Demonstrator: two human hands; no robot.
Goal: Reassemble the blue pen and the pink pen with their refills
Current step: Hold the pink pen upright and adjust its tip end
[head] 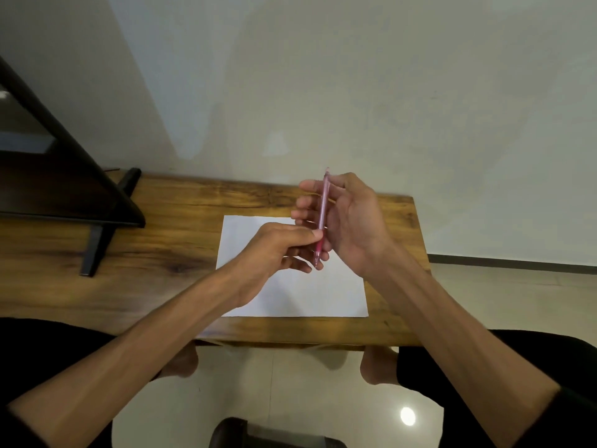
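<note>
- Pink pen (pixel 323 211) up in the air over the white paper (pixel 290 292), held almost straight up, tilted a little.
- Right hand (pixel 350 221) curled around the upper and middle part of the pink pen, fingers on the far side, thumb side near.
- Left hand (pixel 277 250) pinching the lower, darker pink part of the pen near the tip, thumb and first finger closed on it, other fingers loosely bent below.
- Both hands close together, touching or nearly touching at the pen.
- Step in hand, at a guess: joining the tip part of the pink pen back onto its body, maybe by twisting. Cannot tell if the refill is already inside; too thin and blurry to see.
- Blue pen not to be seen anywhere. Maybe hidden under the hands, maybe out of view. Cannot say if done or not.
- White paper flat on the wooden table (pixel 161 253), near the front edge. Nothing else small seen on it.
- Dark stand (pixel 97 202) at the left end of the table, well apart from the hands.
- Next move, most likely: keep the body still with the right hand, turn the tip part with the left until snug. Needs a gentle, straight twist, not crooked, or the thread may jam.
- After that, probably a quick check that the point pokes out, then down onto the paper.
</note>
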